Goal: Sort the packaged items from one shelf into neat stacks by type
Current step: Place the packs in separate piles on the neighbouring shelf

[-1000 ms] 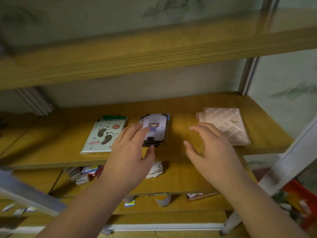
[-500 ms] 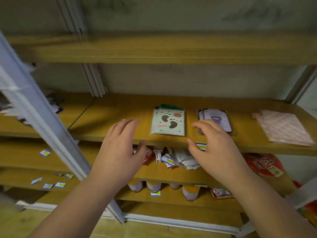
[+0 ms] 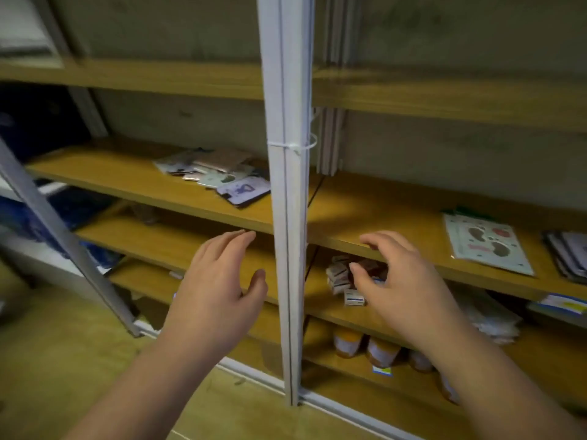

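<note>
A: Packaged items [image 3: 219, 176] on the wooden shelf [image 3: 127, 182], left of the white upright post [image 3: 286, 217]: a loose, overlapping heap, not stacked. A purple-printed packet [image 3: 243, 192] at the near right edge of the heap, close to the post; a pinkish packet [image 3: 222, 158] on top at the back.

B: Around it?

A: To the right of the post, on the same level, a neat stack of footprint packets [image 3: 487, 246], and beside it, cut by the frame edge, a dark-edged stack [image 3: 568, 255]. One level down, small white boxes [image 3: 341, 279] in a jumble, partly hidden by the right hand. Lower still, orange-capped jars [image 3: 365, 346] in a row. A slanted grey bar [image 3: 63, 239] crossing the left side. Post standing between the 2 hands and partly covering the heap's right edge.

B: Hands?

A: Left hand [image 3: 216, 293] raised palm-down in front of the shelf edge, fingers extended and relaxed, thumb spread, grasping nothing, well short of the heap. Right hand [image 3: 403, 287] on the other side of the post, fingers loosely bent and spread, holding nothing, fingertips near the shelf's front edge. Both clear of every packet.

B: Detail on the heap?

A: Blurred; individual prints mostly unreadable, count impossible to tell.
</note>
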Motion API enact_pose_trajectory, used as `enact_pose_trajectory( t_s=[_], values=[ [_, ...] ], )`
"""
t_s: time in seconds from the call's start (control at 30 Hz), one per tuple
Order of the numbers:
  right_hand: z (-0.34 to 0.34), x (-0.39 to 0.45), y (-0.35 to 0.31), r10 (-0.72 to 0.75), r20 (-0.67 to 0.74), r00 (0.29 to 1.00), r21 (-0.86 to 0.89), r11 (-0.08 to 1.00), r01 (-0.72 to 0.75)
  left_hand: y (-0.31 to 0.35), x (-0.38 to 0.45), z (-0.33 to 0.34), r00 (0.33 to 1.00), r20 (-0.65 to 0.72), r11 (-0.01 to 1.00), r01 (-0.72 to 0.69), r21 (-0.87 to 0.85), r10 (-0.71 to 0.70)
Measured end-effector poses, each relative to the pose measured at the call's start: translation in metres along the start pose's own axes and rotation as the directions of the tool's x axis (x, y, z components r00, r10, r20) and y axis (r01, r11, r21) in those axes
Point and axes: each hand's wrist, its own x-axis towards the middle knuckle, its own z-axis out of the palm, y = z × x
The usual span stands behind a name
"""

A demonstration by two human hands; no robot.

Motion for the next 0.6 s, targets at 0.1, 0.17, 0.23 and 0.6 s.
enact_pose_trajectory(
  t_s=[0.1,0.17,0.23,0.6],
  values=[
    [0.03,0.018,-0.033,-0.043,0.066,0.997,0.1,0.994,0.036,-0.036,0.001,-0.017,0.998,-0.031,0.998,0.062,0.017,-0.061],
    [0.048,0.03,-0.051,-0.056,0.107,0.993,0.182,0.983,0.035,-0.056,0.003,-0.021,0.995,-0.049,0.996,0.091,0.015,-0.09],
    [0.066,0.042,-0.065,-0.079,0.126,0.989,0.204,0.978,0.052,-0.073,0.007,-0.022,0.992,-0.055,0.993,0.116,0.028,-0.114],
    [0.154,0.142,-0.122,-0.094,0.083,0.992,0.105,0.991,0.085,-0.162,0.092,-0.028,0.986,-0.058,0.984,0.16,0.076,-0.156]
  ],
)
